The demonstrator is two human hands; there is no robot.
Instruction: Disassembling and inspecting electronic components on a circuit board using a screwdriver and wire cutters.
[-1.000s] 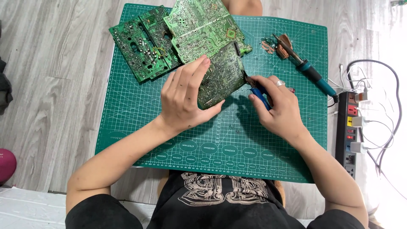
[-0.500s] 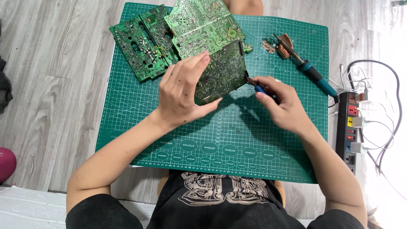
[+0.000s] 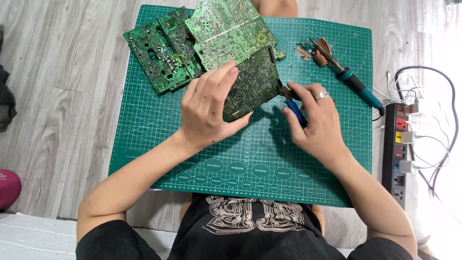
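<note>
My left hand (image 3: 209,108) grips a green circuit board (image 3: 255,79) and holds it tilted above the green cutting mat (image 3: 144,130). My right hand (image 3: 315,118), with a ring on one finger, holds blue-handled pliers (image 3: 294,108). The pliers' jaws touch the board's right edge. Two more green circuit boards lie at the mat's far side: a large one (image 3: 226,29) and a narrower one (image 3: 161,48) to its left.
A soldering iron (image 3: 353,82) with a teal handle rests on a brown stand (image 3: 320,50) at the mat's far right. A power strip (image 3: 402,149) with plugs and white cables lies on the wooden floor to the right. A pink object (image 3: 8,188) sits far left.
My left hand has lifted and tilted the board higher. My right hand has moved the pliers up to the board's right edge.
</note>
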